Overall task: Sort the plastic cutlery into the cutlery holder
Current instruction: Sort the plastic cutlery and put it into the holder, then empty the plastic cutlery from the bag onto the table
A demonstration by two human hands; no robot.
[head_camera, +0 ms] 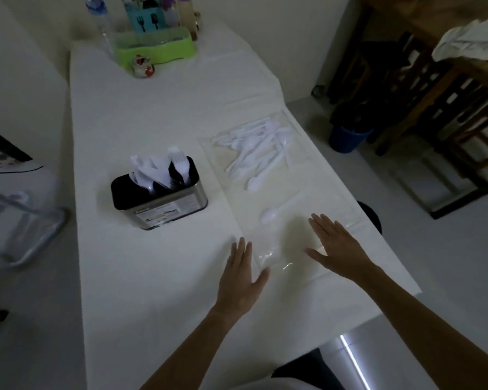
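While both of our hands are spread flat at the 6 o'clock end of the white surface (152, 122), neither has hold of anything. Our left hand (241, 277) has its fingers straight and close together, and its thumb lies against the near corner of the clear bag (316, 198). Our right hand (335, 246) is just as open, palm down over the bag's near end. We cannot tell whether it presses the plastic or hovers above it.

The nearest piece is a loose spoon (269, 214). It lies at 11 o'clock from our right hand and at 1 o'clock from our left, with its bowl toward us and its long axis running from 8 o'clock to 2 o'clock. Our right fingertips are closer to it than our left. Whether it lies inside the bag or on top of it, we cannot say.

Farther along the bag at 12 o'clock sits the pile of cutlery (258, 153), tangled and pointing every way. The cutlery holder (164, 204) stands upright at 10 o'clock from our left hand, well apart from the bag, with forks and other white pieces already standing in it. We judge the sorting partly done, and the spoon the likely next pick.
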